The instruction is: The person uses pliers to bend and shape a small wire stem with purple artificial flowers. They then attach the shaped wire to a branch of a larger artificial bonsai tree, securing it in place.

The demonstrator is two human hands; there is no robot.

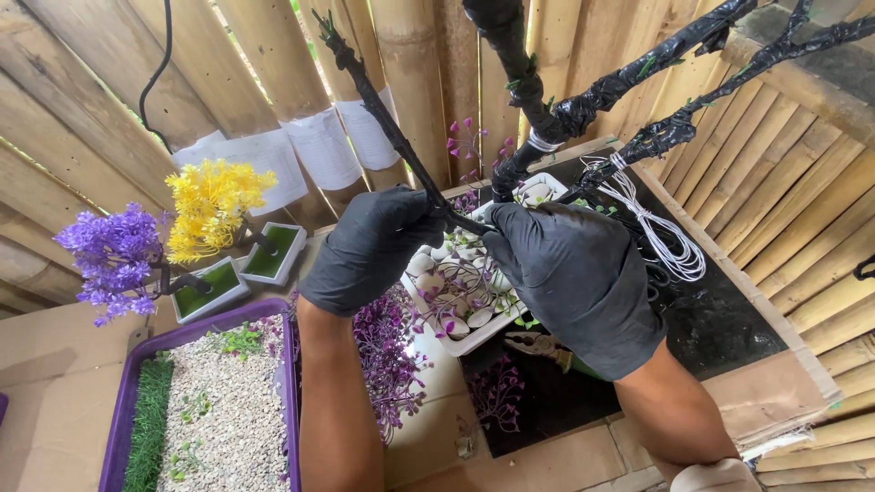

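My left hand (372, 248), in a black glove, grips the lower end of a thin black-wrapped branch (375, 107) that rises up and to the left. My right hand (576, 273), also gloved in black, closes on the same branch where it meets the dark trunk (512, 173) of an artificial tree. The tree stands in a white rectangular pot (463, 344) holding white pebbles and small purple sprigs. Two thicker wrapped branches (638, 77) spread toward the upper right.
A coil of white wire (663, 239) lies on a black sheet right of the pot. Small yellow (211, 205) and purple (111, 260) artificial trees stand at left. A purple tray (123, 401) holds gravel and grass strips. Pliers (540, 346) lie under my right wrist. Bamboo walls surround.
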